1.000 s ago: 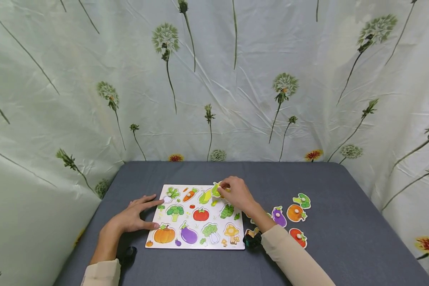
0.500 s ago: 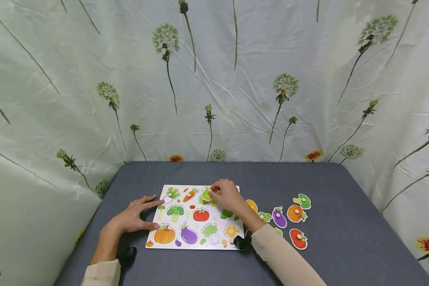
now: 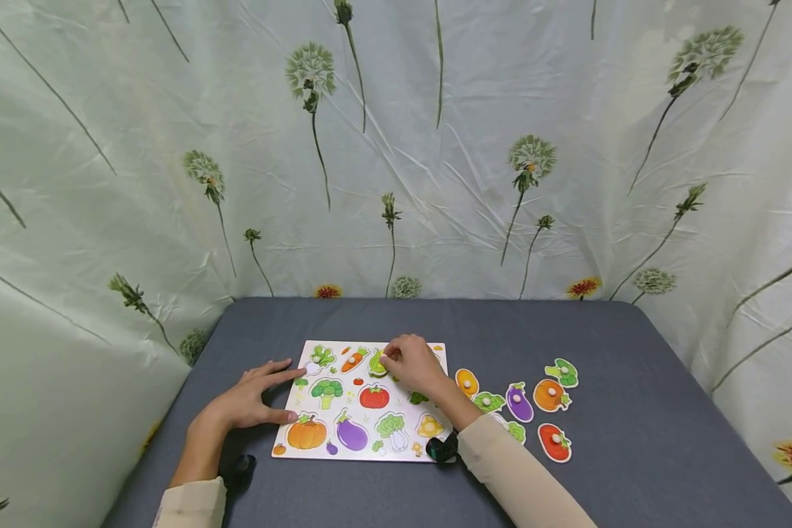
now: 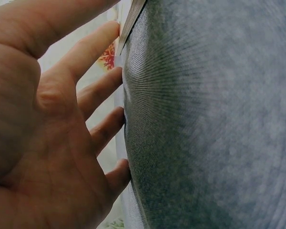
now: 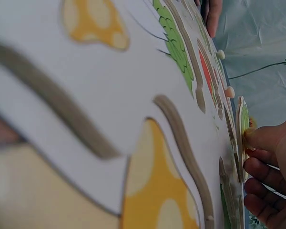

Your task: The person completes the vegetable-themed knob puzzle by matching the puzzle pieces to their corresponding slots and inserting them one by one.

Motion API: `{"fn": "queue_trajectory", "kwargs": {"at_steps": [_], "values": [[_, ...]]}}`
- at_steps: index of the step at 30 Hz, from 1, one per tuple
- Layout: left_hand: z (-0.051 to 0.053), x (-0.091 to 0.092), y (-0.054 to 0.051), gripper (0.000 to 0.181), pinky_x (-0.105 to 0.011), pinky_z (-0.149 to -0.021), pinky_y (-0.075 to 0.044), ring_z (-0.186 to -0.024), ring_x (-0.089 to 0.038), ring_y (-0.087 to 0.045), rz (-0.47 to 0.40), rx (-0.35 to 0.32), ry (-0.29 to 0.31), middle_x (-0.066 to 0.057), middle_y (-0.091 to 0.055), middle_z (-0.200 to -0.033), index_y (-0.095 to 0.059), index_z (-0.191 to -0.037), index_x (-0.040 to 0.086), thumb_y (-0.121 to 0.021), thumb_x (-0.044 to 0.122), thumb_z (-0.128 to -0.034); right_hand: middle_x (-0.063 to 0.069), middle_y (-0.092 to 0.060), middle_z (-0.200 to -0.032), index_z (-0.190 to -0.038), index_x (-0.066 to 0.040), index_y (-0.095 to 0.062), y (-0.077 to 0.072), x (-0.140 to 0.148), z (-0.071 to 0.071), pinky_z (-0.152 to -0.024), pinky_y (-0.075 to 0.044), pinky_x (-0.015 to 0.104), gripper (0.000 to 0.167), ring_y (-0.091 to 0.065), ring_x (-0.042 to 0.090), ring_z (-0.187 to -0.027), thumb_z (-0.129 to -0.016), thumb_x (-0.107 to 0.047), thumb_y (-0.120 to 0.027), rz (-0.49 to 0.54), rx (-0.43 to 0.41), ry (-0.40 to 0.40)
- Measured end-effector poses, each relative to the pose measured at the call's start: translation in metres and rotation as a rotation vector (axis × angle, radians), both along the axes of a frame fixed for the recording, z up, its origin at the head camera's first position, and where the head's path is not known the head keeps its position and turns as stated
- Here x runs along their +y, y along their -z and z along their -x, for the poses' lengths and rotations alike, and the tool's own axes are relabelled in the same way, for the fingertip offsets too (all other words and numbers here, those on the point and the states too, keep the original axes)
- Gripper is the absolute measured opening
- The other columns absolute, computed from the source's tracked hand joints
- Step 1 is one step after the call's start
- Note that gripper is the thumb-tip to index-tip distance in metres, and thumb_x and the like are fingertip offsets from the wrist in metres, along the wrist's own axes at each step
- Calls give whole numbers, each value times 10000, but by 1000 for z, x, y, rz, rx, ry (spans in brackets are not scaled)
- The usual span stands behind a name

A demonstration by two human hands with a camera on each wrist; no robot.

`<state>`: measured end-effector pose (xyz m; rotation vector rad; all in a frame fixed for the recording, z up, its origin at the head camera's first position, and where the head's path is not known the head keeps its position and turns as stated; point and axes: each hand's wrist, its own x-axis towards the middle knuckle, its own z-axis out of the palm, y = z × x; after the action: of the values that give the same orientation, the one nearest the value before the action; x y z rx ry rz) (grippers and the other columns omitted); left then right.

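A white puzzle board (image 3: 343, 450) with printed vegetables lies on the dark table. Spread along its left side is my left hand (image 3: 246, 400), thumb and index fingertips touching the board. In the left wrist view the left hand's (image 4: 62, 124) fingers are extended. Over the board's back, my right hand (image 3: 417, 363) pinches a corn puzzle piece (image 3: 377, 364) at the printed corn spot. The right wrist view has this corn piece (image 5: 243, 114) at the board's surface, its knob hidden by the fingers; whether it sits flush I cannot tell. A carrot piece (image 3: 353, 360) and a radish-like piece (image 3: 320, 357) lie in their recesses.
Right of the board lie several knobbed pieces: an eggplant (image 3: 519, 402), a tomato (image 3: 555, 443), a pumpkin (image 3: 551, 395), a broccoli (image 3: 562, 372) and a mushroom-coloured yellow one (image 3: 466, 383). A flowered curtain (image 3: 435, 161) hangs behind the table (image 3: 501, 330).
My right hand has carried the corn piece left and down, from the board's back right onto the printed corn. The left hand has stayed at the board's left side.
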<state>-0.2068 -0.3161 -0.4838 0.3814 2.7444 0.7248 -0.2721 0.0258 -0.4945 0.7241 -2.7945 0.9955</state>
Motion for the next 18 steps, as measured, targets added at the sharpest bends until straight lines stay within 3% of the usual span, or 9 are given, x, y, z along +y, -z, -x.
{"fn": "queue_trajectory", "kwargs": {"at_steps": [6, 13, 18], "values": [[0, 1, 0, 898, -801, -1147, -79, -1513, -598, -140, -9, 3, 2, -204, -325, -1660, -527, -1525, 224, -851, 544, -751, -48, -660, -825, -921, -164, -787, 4, -1, 1, -728, -456, 270, 106, -556, 110, -810, -961, -243, -729, -19, -16, 10], [-1, 2, -1, 904, -829, -1109, -156, -1503, -600, -164, 17, -4, -11, -191, -324, -1664, -521, -1529, 246, -843, 570, -749, -38, -662, -830, -917, -148, -781, 4, -1, -1, -725, -464, 269, 104, -558, 110, -804, -953, -237, -738, -21, -26, 15], [-2, 2, -2, 893, -821, -1123, -128, -1509, -601, -149, 11, -9, -7, -193, -326, -1662, -522, -1528, 247, -848, 551, -755, -29, -659, -834, -921, -137, -778, 4, -2, -1, -715, -467, 264, 105, -555, 114, -804, -942, -235, -747, -30, -27, 24]]}}
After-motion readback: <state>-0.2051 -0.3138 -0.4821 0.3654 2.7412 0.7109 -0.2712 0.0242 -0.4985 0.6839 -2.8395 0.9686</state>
